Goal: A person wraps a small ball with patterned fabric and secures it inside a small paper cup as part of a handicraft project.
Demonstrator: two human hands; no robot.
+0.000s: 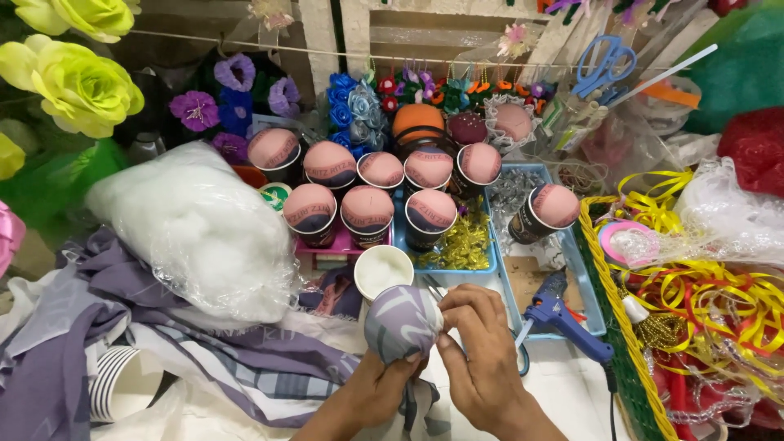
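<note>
Two bare hands closed around a cloth-covered cup

The left hand (384, 384) comes up from below the cloth-covered cup (402, 321), fingers wrapped around its lower part, forearm slanting in from the lower edge. The right hand (478, 347) sits just right of the cup, palm down, fingertips pinching at its upper right side.

Cloth-wrapped ball (400, 320): matt woven fabric. Stuffing bag (196, 224): glossy clear plastic over fluffy fibre. Glue gun (563, 314): smooth plastic. Ribbons (702, 298): glossy.
</note>
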